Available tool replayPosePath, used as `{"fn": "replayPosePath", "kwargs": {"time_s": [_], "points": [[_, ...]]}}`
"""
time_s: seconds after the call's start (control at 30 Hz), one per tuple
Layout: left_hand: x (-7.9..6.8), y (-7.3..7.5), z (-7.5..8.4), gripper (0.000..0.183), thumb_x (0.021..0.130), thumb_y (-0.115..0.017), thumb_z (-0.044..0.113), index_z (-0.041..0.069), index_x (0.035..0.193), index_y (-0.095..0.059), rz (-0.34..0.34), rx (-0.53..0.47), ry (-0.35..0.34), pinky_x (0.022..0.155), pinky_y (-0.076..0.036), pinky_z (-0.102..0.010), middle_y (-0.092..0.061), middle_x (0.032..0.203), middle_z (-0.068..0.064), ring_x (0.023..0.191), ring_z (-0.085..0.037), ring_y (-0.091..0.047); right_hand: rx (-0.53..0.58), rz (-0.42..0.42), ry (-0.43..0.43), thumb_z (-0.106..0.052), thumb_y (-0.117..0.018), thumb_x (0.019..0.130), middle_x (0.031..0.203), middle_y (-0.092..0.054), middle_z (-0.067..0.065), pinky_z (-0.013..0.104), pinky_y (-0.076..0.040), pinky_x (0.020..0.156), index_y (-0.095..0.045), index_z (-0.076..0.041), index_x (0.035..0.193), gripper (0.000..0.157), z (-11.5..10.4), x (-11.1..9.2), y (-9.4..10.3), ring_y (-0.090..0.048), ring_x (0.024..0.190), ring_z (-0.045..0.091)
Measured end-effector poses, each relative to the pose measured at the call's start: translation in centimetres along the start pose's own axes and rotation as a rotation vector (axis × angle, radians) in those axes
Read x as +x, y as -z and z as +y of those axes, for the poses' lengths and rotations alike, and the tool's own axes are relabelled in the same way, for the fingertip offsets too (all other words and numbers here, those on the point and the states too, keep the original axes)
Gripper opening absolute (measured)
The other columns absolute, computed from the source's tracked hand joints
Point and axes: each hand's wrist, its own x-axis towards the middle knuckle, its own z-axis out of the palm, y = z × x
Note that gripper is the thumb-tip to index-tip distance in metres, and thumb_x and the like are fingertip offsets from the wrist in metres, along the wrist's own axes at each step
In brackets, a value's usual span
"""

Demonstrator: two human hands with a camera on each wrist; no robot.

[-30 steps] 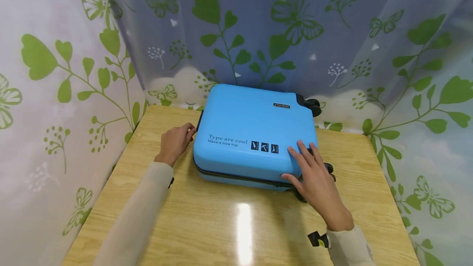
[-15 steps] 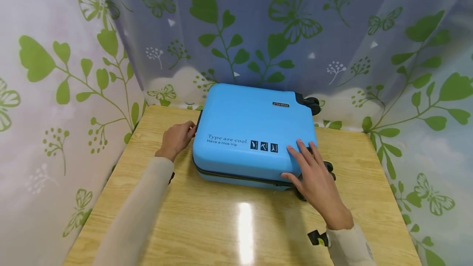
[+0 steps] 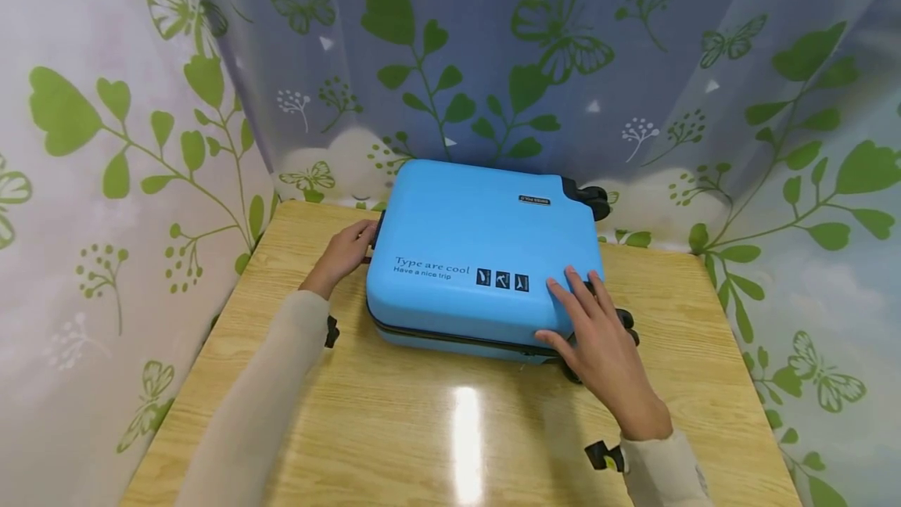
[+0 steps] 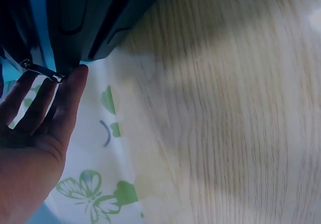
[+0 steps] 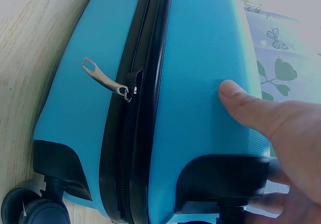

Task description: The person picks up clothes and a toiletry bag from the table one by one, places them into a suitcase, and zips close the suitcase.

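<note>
A light blue hard-shell suitcase (image 3: 479, 233) lies flat on the wooden table, with black printed words on its top. At its left end, my left hand (image 3: 342, 253) reaches to the black side handle area, fingers fairly straight. In the left wrist view, the fingertips (image 4: 75, 78) touch the dark end, and a metal zipper pull (image 4: 42, 71) crosses in front of them. My right hand (image 3: 605, 346) rests spread over the near right corner, thumb on the blue shell. Beside it, another zipper pull (image 5: 103, 78) sticks out from the black zipper (image 5: 128, 148).
Black wheels (image 3: 594, 202) stick out from the suitcase's right end. Patterned curtains (image 3: 450, 45) with green leaves and butterflies close in the back and both sides. The bare wooden tabletop (image 3: 394, 429) stretches in front.
My left hand has shifted a little toward the back along the suitcase's left end, and its curled fingers have straightened. The right hand and the suitcase have stayed in place.
</note>
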Motion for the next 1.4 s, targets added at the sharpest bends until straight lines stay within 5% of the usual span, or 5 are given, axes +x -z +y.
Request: {"fn": "replayPosePath", "kwargs": {"time_s": [0.37,0.6,0.83,1.4], "points": [[0.4,-0.1,1.4,0.072,0.117,-0.026,0.06,0.018,0.174,-0.029,-0.071,-0.16,0.039,0.13,-0.035,-0.06,-0.034,0.177,-0.013,0.162,-0.038,-0.035,-0.004,0.019,0.01,-0.037,-0.09,0.089,0.17,-0.043,0.023,0.072,-0.053,0.105,-0.053,-0.01,0.162,0.086,0.0,-0.1,-0.1,-0.034,0.158,0.055],[-0.3,-0.1,1.5,0.073,0.115,-0.029,0.063,0.02,0.174,-0.03,-0.101,-0.215,0.048,0.131,-0.034,-0.06,-0.034,0.178,-0.01,0.165,-0.034,-0.032,-0.004,0.031,0.018,-0.036,-0.091,0.087,0.17,-0.044,0.023,0.071,-0.054,0.105,-0.054,-0.01,0.161,0.087,0.2,-0.1,-0.2,-0.034,0.158,0.055],[-1.5,-0.6,1.3,0.072,0.116,-0.03,0.061,0.015,0.172,-0.032,-0.091,-0.2,0.022,0.135,-0.02,-0.063,-0.031,0.178,-0.015,0.167,-0.038,-0.026,0.026,0.007,0.029,-0.032,-0.091,0.087,0.172,-0.041,0.022,0.074,-0.049,0.109,-0.052,-0.011,0.162,0.087,1.1,-0.6,0.2,-0.031,0.16,0.055],[-5.5,-2.0,1.3,0.07,0.117,-0.036,0.058,0.013,0.169,-0.032,-0.119,-0.24,0.009,0.125,-0.038,-0.067,-0.031,0.177,-0.017,0.166,-0.039,-0.027,0.116,-0.014,0.115,-0.028,-0.091,0.086,0.175,-0.038,0.017,0.069,-0.035,0.124,-0.049,-0.016,0.166,0.091,4.6,-2.2,1.1,-0.027,0.164,0.05]]}}
